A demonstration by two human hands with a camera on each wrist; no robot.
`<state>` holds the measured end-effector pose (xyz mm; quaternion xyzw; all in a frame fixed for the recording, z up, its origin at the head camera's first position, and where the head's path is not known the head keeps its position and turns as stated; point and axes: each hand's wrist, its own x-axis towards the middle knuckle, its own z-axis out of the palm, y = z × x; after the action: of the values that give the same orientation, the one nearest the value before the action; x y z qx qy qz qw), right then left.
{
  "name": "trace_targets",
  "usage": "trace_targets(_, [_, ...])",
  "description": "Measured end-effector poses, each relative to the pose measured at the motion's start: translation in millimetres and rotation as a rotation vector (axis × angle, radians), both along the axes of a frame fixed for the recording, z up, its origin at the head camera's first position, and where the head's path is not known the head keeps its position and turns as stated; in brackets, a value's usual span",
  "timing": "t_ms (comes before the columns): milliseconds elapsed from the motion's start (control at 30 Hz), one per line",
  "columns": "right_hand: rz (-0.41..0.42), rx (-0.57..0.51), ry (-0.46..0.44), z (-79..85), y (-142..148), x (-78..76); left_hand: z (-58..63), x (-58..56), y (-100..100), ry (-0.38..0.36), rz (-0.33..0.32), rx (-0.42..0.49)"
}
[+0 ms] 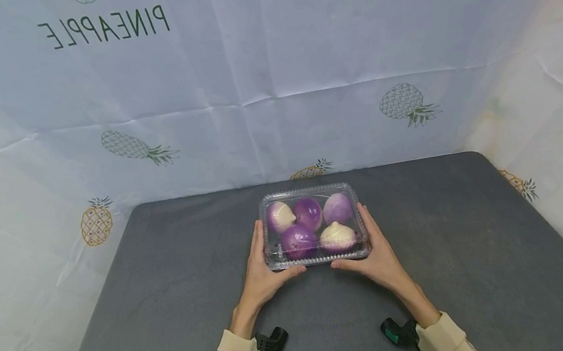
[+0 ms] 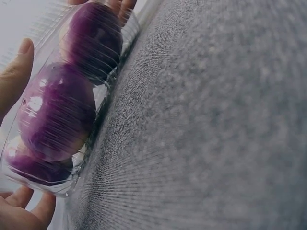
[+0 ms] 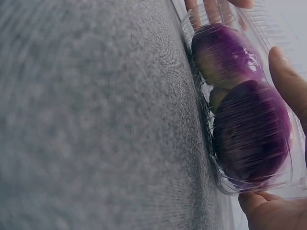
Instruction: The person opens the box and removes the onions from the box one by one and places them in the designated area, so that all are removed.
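A lidded clear plastic box (image 1: 319, 256) sits low at the grey tabletop, its lid down. Inside it are several round purple-and-white onions (image 1: 308, 214), some with a pale pointed tip. My left hand (image 1: 263, 268) grips the box's left side, fingers along the wall and thumb at the near edge. Mirroring it, my right hand (image 1: 378, 257) holds the right side the same way. In the left wrist view a thumb (image 2: 17, 74) lies near the box wall, with onions (image 2: 57, 112) showing through the ribbed plastic. The right wrist view shows a dark purple onion (image 3: 252, 134) close to the wall.
The grey table (image 1: 181, 305) has rounded far corners. Behind it hangs a pale curtain (image 1: 268, 66) printed with pineapples and mirrored lettering, which also runs along both sides. Each wrist carries a black strapped camera (image 1: 272, 340).
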<state>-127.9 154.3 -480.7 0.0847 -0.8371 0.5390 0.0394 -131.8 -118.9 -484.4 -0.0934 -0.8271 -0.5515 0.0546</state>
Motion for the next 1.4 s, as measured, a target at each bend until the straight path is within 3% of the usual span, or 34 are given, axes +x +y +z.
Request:
trace_targets(933, [-0.099, 0.046, 0.066, -2.8, -9.0, 2.7, -3.5, 5.2, 9.7, 0.058, 0.091, -0.017])
trace_targets(1400, [-0.090, 0.035, 0.107, -6.3, -10.1, 2.1, -7.7, 5.1, 7.1, 0.145, 0.078, -0.077])
